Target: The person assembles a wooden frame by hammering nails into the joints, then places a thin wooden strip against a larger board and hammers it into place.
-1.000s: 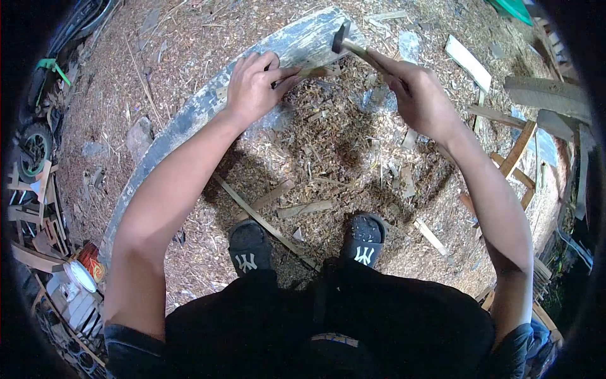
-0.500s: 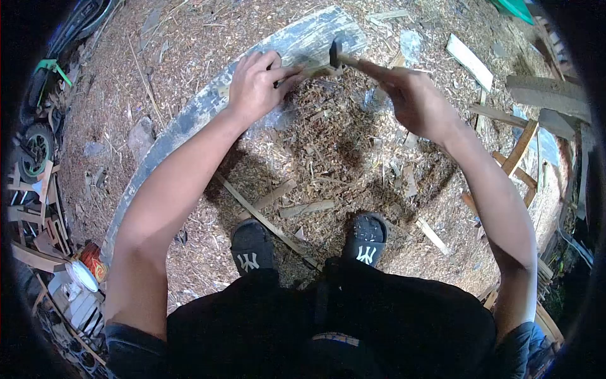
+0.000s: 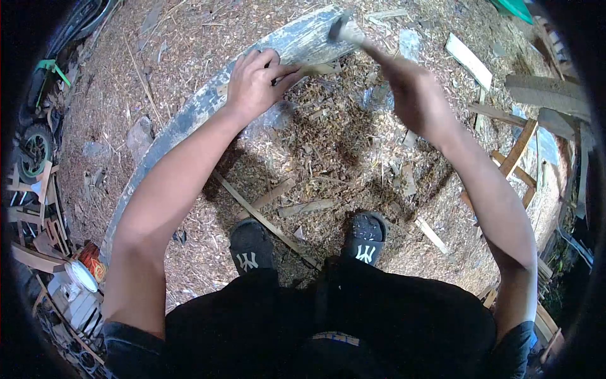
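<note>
A long weathered plank (image 3: 303, 35) with worn grey paint arcs across the far side of the ground. My left hand (image 3: 257, 85) is closed at its inner edge, its thumb and fingers pinching a thin wooden strip (image 3: 322, 68) that sticks out to the right. Part of the strip is hidden beneath the hand. In my right hand (image 3: 416, 98) is a hammer (image 3: 350, 33), gripped by its handle. The hammer's dark head is blurred and raised over the right end of the plank, apart from the strip.
Wood shavings cover the ground around my slippers (image 3: 365, 240). A long thin stick (image 3: 265, 218) lies between them and the plank. Scrap boards (image 3: 521, 148) are piled at right. A wheel (image 3: 36, 151) and more scrap wood stand at left.
The hammer has lifted away from the strip, and its head now tilts up and back. My right hand has shifted slightly; my left hand keeps its place on the strip.
</note>
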{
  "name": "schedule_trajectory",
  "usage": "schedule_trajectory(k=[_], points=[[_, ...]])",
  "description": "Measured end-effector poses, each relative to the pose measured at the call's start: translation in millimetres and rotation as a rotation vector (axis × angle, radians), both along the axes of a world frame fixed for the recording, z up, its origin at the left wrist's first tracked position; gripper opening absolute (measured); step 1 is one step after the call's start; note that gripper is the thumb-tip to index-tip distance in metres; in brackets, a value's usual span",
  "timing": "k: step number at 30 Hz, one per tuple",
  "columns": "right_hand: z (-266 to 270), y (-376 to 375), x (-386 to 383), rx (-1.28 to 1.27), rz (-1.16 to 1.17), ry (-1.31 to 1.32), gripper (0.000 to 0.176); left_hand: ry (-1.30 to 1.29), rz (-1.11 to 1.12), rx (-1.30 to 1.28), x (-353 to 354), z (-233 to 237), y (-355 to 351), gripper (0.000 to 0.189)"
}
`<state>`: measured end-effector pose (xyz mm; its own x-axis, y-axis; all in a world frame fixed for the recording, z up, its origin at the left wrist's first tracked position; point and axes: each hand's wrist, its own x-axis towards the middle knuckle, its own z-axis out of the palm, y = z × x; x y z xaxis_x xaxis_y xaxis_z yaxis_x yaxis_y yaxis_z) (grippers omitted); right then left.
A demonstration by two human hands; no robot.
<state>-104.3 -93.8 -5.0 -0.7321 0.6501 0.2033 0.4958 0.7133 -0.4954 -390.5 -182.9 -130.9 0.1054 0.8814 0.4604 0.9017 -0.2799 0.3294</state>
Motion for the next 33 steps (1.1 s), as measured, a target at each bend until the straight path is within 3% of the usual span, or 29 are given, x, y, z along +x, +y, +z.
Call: schedule_trajectory(k=[2,3,4,6,12,14,16,19,20,22,28,30,31,33], points=[[13.9,-8.3,-3.6,-0.444,0.002,-0.522,0.050,0.019,-0.002,-0.001,-1.7,-2.3,0.4,0.024],[1.8,-12.5,4.1,-0.232,0.083,-0.428,0.048,0.034,-0.003,-0.004,-2.5,-3.9,0.6,0.024],[-4.7,-9.4,6.5,-0.237,0.085,-0.429,0.048,0.032,-0.001,-0.009,-2.1,-2.7,-0.9,0.024],[-7.3,0.9,2.0,-0.196,0.044,-0.031,0.049,-0.017,0.019,-0.067,-0.8,-1.2,-1.5,0.017],[8.6,-6.5,1.3,-0.308,-0.297,-0.060,0.043,0.020,-0.010,-0.011,-4.1,-6.5,1.3,0.021],[-0.1,-19.7,8.9,-0.841,-0.435,-0.099,0.045,0.010,-0.004,-0.024,-1.3,-2.7,0.7,0.021],[-13.6,-25.4,13.4,-0.915,-0.416,-0.040,0.046,-0.004,0.003,-0.042,-0.3,-1.0,0.2,0.020],[-28.9,-31.2,14.1,-1.193,-0.634,0.509,0.047,-0.003,0.027,-0.060,1.8,-1.5,-0.1,0.015],[-30.1,-30.1,16.4,-1.190,-0.637,0.509,0.047,-0.005,0.020,-0.068,1.2,-1.1,-0.9,0.018],[-29.9,-27.5,21.7,-1.230,-0.382,0.166,0.048,-0.004,0.009,-0.074,0.8,-1.0,0.5,0.021],[-26.0,-15.6,23.1,-1.186,-0.559,0.500,0.048,-0.029,0.023,-0.076,0.9,-0.9,-1.3,0.021],[-19.5,-17.8,22.9,-1.117,-0.380,0.149,0.046,-0.004,0.016,-0.056,0.5,-0.3,0.0,0.021],[-27.7,-14.9,23.4,-1.181,-0.256,0.150,0.045,-0.003,0.013,-0.055,0.8,-0.2,1.5,0.021],[-17.1,-15.2,18.6,-1.087,-0.313,0.105,0.044,-0.026,0.018,-0.078,1.1,-1.4,-0.2,0.021]])
